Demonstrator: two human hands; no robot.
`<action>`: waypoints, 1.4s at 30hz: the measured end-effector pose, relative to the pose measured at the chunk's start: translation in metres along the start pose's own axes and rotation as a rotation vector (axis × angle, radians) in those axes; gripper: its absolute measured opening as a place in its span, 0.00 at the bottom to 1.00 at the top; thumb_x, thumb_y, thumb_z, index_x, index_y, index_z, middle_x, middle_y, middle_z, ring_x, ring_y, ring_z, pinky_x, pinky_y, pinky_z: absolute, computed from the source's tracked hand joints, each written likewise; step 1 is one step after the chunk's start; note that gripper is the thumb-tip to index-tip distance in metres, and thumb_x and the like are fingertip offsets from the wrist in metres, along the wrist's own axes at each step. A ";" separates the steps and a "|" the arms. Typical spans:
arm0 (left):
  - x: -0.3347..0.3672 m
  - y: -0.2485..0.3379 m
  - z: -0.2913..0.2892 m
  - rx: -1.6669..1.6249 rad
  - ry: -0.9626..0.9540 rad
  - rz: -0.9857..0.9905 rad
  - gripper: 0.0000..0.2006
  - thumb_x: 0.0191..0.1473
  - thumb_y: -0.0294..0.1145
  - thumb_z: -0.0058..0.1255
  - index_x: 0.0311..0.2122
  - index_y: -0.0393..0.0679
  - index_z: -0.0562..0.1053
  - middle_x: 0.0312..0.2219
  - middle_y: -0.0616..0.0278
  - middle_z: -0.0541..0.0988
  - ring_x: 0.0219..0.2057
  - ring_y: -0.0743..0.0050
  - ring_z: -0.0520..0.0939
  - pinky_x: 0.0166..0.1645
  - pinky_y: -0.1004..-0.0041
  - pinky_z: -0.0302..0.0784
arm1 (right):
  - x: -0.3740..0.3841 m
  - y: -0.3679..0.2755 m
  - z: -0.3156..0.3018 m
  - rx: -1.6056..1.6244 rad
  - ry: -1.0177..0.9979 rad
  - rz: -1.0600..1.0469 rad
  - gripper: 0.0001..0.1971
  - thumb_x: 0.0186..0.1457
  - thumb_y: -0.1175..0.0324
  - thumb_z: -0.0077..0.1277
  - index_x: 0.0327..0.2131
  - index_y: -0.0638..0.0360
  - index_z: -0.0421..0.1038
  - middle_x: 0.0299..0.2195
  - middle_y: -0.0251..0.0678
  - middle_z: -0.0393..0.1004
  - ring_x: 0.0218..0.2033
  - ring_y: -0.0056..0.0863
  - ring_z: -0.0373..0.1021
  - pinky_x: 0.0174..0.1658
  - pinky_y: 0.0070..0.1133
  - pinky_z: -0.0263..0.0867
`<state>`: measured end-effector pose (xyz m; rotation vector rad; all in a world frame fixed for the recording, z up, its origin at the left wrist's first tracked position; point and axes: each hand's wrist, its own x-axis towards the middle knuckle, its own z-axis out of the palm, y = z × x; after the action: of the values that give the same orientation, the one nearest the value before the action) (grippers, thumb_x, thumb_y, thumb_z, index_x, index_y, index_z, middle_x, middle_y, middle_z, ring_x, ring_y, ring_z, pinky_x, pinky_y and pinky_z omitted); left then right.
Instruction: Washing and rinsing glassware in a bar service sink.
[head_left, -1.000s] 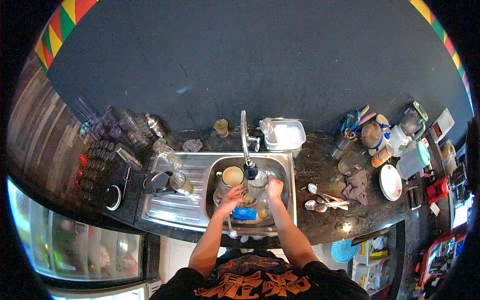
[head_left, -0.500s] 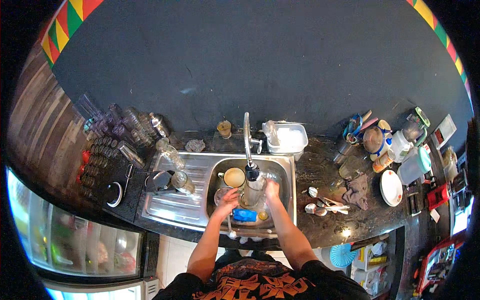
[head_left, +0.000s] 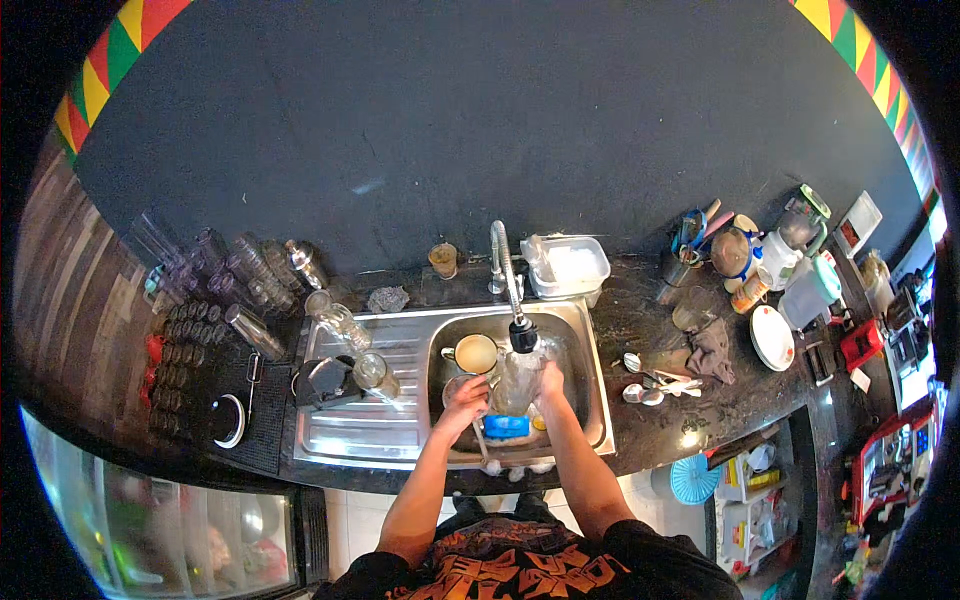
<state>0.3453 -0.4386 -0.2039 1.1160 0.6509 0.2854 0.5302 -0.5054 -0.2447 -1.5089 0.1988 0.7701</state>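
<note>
In the sink, a tall clear glass is under the black faucet head. My left hand closes on its left side, near the rim of a round dish partly hidden by my fingers. On the right side, my right hand grips the same glass, its fingers partly hidden behind it. A cream mug sits behind my left hand in the basin. Below the glass lies a blue sponge-like block, with a small yellow piece beside it.
Glass vessels and a black container stand on the drainboard left. Rows of glasses fill the far left. Spoons and forks, a grey cloth and a white plate lie right. A white tub stands behind the sink.
The view has shifted slightly, so the sink sits a little further right. The faucet head leans more to the right over the glass; both hands stay on it.
</note>
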 end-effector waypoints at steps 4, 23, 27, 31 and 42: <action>0.006 0.002 0.006 0.071 -0.116 -0.025 0.27 0.43 0.23 0.43 0.52 0.47 0.57 0.47 0.53 0.63 0.42 0.73 0.68 0.42 0.77 0.65 | 0.013 0.005 -0.023 -0.232 0.054 -0.064 0.21 0.47 0.55 0.35 0.24 0.68 0.67 0.19 0.40 0.68 0.16 0.25 0.62 0.17 0.26 0.54; 0.061 -0.029 0.083 -0.974 0.162 -0.439 0.13 0.45 0.41 0.47 0.33 0.44 0.68 0.27 0.59 0.73 0.29 0.61 0.73 0.36 0.61 0.70 | 0.037 -0.030 -0.050 0.017 -0.346 -0.148 0.07 0.46 0.70 0.41 0.27 0.59 0.69 0.17 0.30 0.67 0.13 0.17 0.61 0.14 0.16 0.57; 0.033 -0.003 0.091 -0.850 0.091 -0.582 0.15 0.45 0.40 0.48 0.37 0.43 0.67 0.31 0.58 0.73 0.33 0.62 0.73 0.37 0.61 0.70 | 0.093 -0.059 -0.011 -0.131 -0.538 -0.116 0.12 0.48 0.67 0.39 0.35 0.62 0.64 0.24 0.38 0.70 0.18 0.26 0.66 0.18 0.22 0.64; -0.008 -0.018 0.048 -0.700 0.155 -0.489 0.16 0.45 0.41 0.49 0.38 0.43 0.67 0.31 0.56 0.73 0.33 0.63 0.73 0.38 0.62 0.71 | 0.124 -0.076 0.059 -0.238 -0.686 0.034 0.15 0.50 0.64 0.36 0.39 0.61 0.61 0.28 0.42 0.70 0.22 0.30 0.67 0.28 0.28 0.67; -0.130 0.027 -0.038 -0.764 0.422 0.086 0.22 0.41 0.37 0.44 0.44 0.41 0.66 0.36 0.60 0.71 0.35 0.62 0.73 0.39 0.57 0.68 | 0.128 -0.110 0.098 0.224 -0.975 0.239 0.13 0.50 0.62 0.40 0.41 0.42 0.53 0.27 0.40 0.70 0.21 0.32 0.65 0.22 0.28 0.64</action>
<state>0.2233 -0.4670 -0.1459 0.3440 0.7704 0.7834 0.6560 -0.3576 -0.2180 -0.7752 -0.2678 1.5307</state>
